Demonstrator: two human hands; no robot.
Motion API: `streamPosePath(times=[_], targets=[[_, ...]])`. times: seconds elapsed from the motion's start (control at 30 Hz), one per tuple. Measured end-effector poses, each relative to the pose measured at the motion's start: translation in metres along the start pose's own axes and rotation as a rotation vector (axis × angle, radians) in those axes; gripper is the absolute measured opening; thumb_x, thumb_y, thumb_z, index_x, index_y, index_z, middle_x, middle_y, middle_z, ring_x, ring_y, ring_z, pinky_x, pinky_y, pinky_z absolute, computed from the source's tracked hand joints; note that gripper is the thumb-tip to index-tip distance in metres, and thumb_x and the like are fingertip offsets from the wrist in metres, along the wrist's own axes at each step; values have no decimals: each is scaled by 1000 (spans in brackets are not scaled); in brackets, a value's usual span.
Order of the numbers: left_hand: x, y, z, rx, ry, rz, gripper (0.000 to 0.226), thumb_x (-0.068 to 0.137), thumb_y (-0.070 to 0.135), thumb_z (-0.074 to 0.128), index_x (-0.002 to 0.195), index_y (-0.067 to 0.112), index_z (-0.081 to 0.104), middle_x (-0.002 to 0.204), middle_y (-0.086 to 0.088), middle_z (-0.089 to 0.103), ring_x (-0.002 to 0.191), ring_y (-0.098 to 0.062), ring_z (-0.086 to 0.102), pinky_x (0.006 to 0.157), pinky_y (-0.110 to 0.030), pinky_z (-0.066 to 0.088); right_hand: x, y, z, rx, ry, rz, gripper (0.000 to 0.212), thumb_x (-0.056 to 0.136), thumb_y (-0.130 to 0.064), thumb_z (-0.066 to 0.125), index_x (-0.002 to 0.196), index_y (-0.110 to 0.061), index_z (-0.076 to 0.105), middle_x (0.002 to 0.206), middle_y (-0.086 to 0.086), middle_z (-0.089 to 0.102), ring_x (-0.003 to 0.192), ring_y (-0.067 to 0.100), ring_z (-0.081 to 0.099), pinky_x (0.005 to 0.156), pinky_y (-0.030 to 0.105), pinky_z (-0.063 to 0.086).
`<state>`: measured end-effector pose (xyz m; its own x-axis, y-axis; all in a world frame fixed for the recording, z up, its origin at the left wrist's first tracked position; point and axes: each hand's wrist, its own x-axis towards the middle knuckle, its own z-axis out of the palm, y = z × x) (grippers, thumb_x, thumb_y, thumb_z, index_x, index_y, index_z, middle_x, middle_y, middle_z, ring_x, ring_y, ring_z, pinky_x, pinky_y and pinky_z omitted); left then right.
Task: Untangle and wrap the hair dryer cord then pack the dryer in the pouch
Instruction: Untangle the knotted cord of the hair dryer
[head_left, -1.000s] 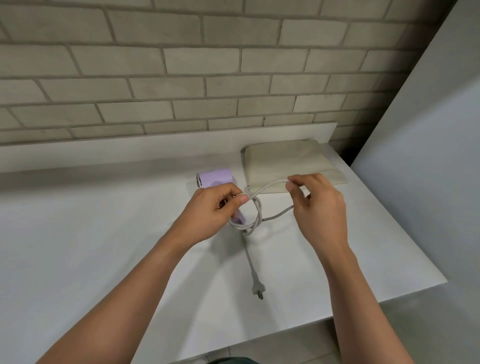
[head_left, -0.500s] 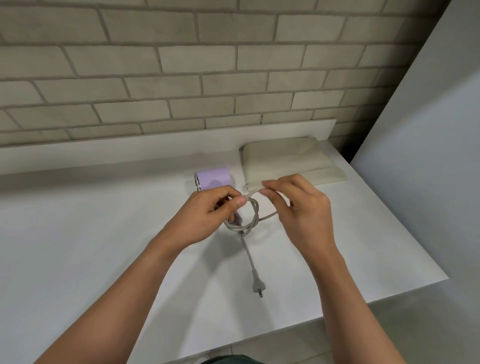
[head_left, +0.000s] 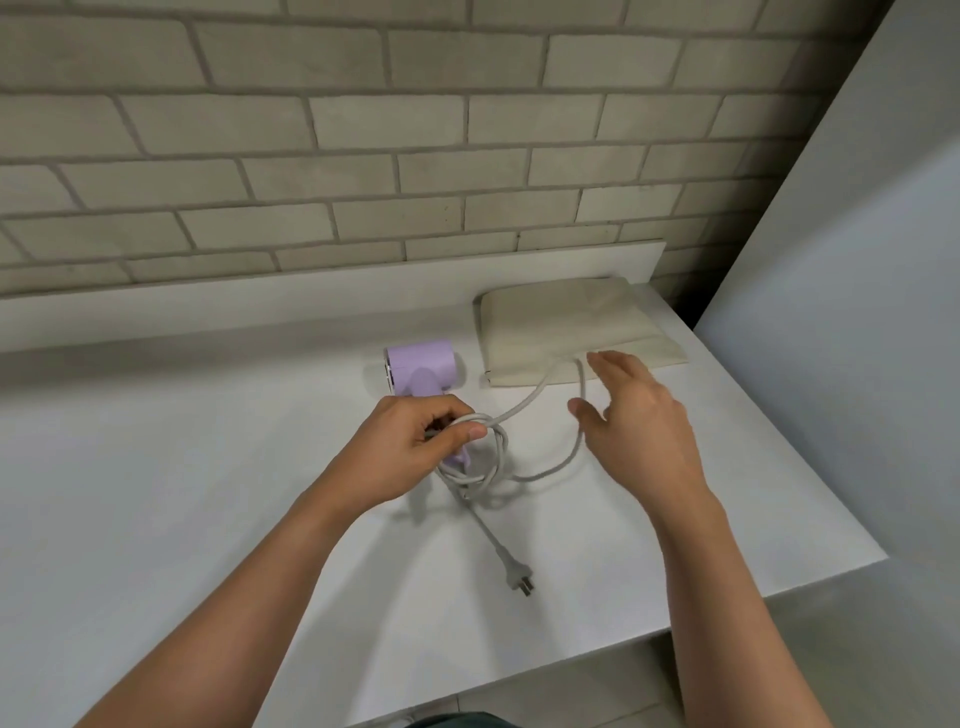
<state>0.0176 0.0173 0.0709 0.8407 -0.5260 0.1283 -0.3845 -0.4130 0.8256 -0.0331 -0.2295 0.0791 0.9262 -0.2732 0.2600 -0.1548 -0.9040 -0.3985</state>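
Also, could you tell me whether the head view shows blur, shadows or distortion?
Head view: the right hand is slightly motion-blurred, the left hand and cord cast soft shadows on the counter, and the wide lens bows the brick wall.

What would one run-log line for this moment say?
step: untangling cord | left hand: grips cord coils at dryer handle | right hand: open beside loose loop | plug: on table | pouch: flat, unpacked

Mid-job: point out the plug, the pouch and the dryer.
plug (head_left: 514, 571), head view, on its grey body above the prongs.
pouch (head_left: 566, 327), head view, middle of its beige cloth.
dryer (head_left: 421, 358), head view, top of its lilac barrel.
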Motion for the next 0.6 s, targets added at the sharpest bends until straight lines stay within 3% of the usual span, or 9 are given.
streamPosePath(times=[0.07, 0.17, 0.23, 0.33, 0.43, 0.5, 0.6], targets=[[1, 0, 0, -7, 21, 3, 15, 99, 27, 67, 88, 22, 76, 72, 8, 74, 64, -2, 62, 62, -10, 39, -7, -10, 1, 81, 33, -146, 64, 98, -23, 66, 156, -30, 39, 158, -12, 38, 120, 22, 62, 90, 43, 57], [3, 2, -1, 5, 22, 5, 17, 99, 29, 67, 87, 22, 76, 73, 7, 75, 64, -4, 61, 61, -11, 38, -14, -27, 1, 38, 32, -360, 69, 98, -27, 66, 158, -37, 34, 145, -15, 49, 116, 16, 52, 71, 38, 57], [4, 5, -2, 5, 9, 0, 18, 99, 29, 67, 85, 22, 75, 72, 7, 75, 64, -3, 62, 60, -9, 38, -13, -34, -1, -25, 93, -413, 73, 95, -32, 70, 158, -39, 34, 141, -14, 52, 107, 17, 50, 56, 34, 53], [5, 8, -4, -3, 25, -12, 19, 100, 30, 66, 84, 23, 75, 70, 7, 75, 62, -1, 62, 60, -9, 39, -10, -40, -4, -15, 155, -469, 76, 89, -29, 79, 155, -39, 41, 148, -7, 46, 97, 17, 51, 50, 31, 50], [5, 10, -6, -3, 26, -22, 20, 101, 30, 65, 84, 25, 74, 69, 5, 75, 58, 0, 62, 56, -9, 38, -11, -41, 1, -9, 153, -637, 44, 90, -26, 80, 131, -32, 67, 146, -3, 52, 90, 17, 52, 51, 31, 49], [5, 10, -6, 2, 22, -16, 21, 101, 30, 64, 84, 25, 74, 71, 6, 75, 59, 0, 61, 55, -9, 38, -8, -40, 8, -13, 148, -664, 22, 91, -26, 80, 113, -30, 75, 130, -5, 63, 87, 18, 54, 49, 34, 50], [5, 6, -4, -1, 16, -28, 19, 101, 33, 64, 91, 24, 77, 75, 8, 77, 64, 1, 64, 58, -8, 39, -5, -36, 18, -44, 188, -621, 8, 93, -30, 78, 100, -28, 78, 101, -8, 66, 81, 20, 57, 46, 34, 48]])
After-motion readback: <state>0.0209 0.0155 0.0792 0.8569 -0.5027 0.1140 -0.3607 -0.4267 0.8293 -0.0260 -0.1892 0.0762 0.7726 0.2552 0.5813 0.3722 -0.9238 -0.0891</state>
